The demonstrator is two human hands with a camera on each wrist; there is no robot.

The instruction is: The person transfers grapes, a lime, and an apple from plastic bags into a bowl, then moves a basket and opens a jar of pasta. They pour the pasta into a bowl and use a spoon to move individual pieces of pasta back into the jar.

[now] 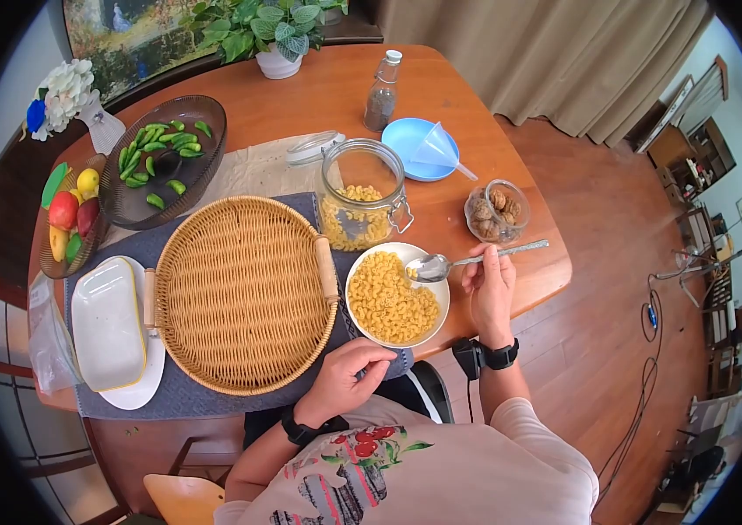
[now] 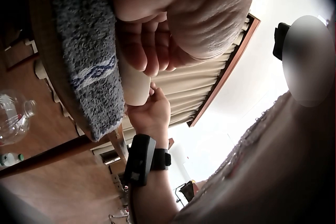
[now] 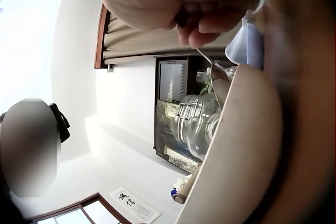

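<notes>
In the head view, the right hand [image 1: 491, 293] pinches the handle of a metal spoon [image 1: 428, 268], whose bowl is over the right side of a white bowl [image 1: 443, 317] of yellow macaroni [image 1: 391, 297]. The left hand [image 1: 344, 378] is at the near edge of that bowl, its fingers loosely bent; whether they touch it is unclear. An open glass jar [image 1: 363, 188], partly filled with macaroni, stands just behind the bowl. The left wrist view has the left hand [image 2: 181, 19] beside the white bowl [image 2: 134, 82]. In the right wrist view, the spoon [image 3: 219, 73] extends below the right hand [image 3: 178, 3].
A wicker tray [image 1: 248, 293] lies left of the bowl on a blue cloth [image 1: 196, 404]. Behind are a blue plate [image 1: 401, 133] with a funnel [image 1: 437, 150], a bottle [image 1: 380, 101] and a dish of green peppers [image 1: 204, 166]. Walnuts [image 1: 485, 229] sit at the right in a clear container.
</notes>
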